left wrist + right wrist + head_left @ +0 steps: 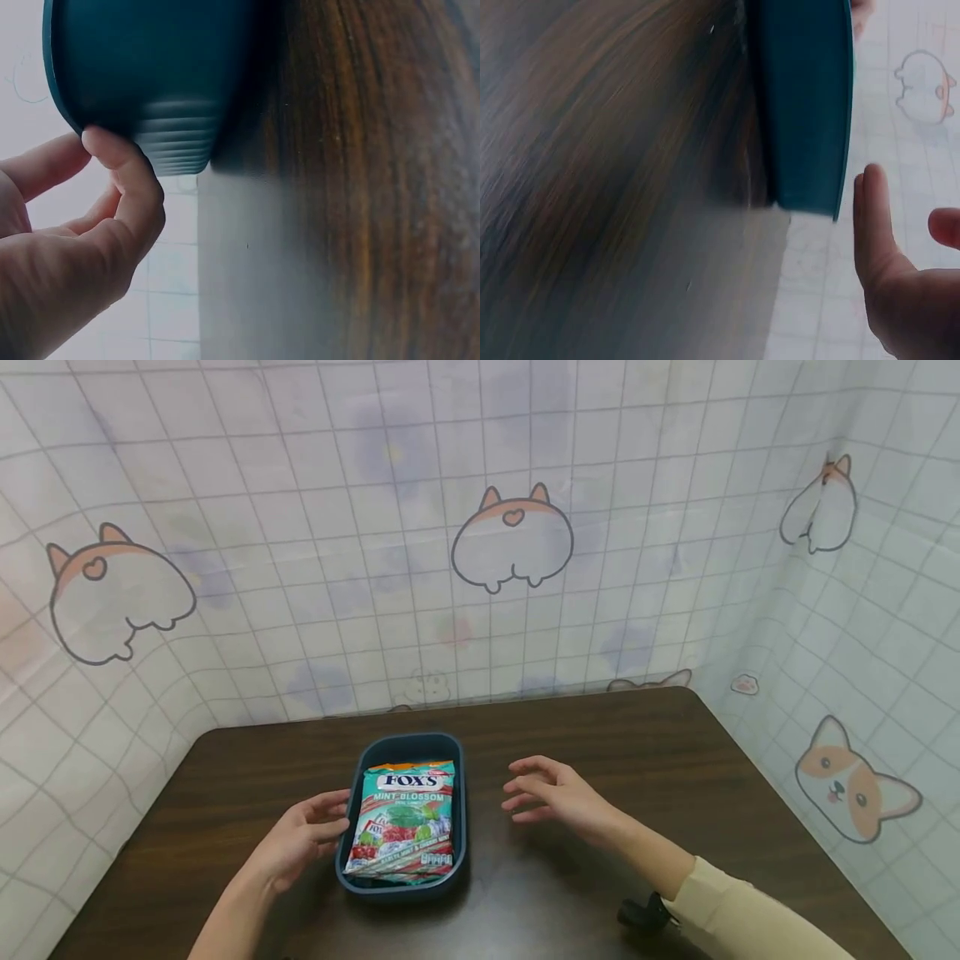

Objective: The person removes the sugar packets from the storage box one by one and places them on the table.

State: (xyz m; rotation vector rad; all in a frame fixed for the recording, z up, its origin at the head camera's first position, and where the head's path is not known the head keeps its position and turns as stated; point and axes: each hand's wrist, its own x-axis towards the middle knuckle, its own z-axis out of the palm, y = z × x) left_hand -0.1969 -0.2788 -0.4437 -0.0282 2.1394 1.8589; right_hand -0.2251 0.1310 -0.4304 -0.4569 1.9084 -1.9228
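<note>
A dark blue oblong tray (pixel 408 740) sits on the brown table (pixel 615 752), with a Fox's Mint Blossom candy bag (pixel 405 822) lying inside it. My left hand (pixel 330 814) is at the tray's left side with relaxed fingers. In the left wrist view one fingertip (pixel 101 142) touches the outer wall of the tray (pixel 150 67). My right hand (pixel 525 789) hovers open to the right of the tray, a short gap away. In the right wrist view its fingers (pixel 874 217) stand apart from the tray (pixel 802 105).
A cloth backdrop printed with cartoon dogs (pixel 510 539) surrounds the table on the back and both sides. A black wrist mount (pixel 641 912) sits by my cream right sleeve (pixel 742 910). Bare table top lies right of and behind the tray.
</note>
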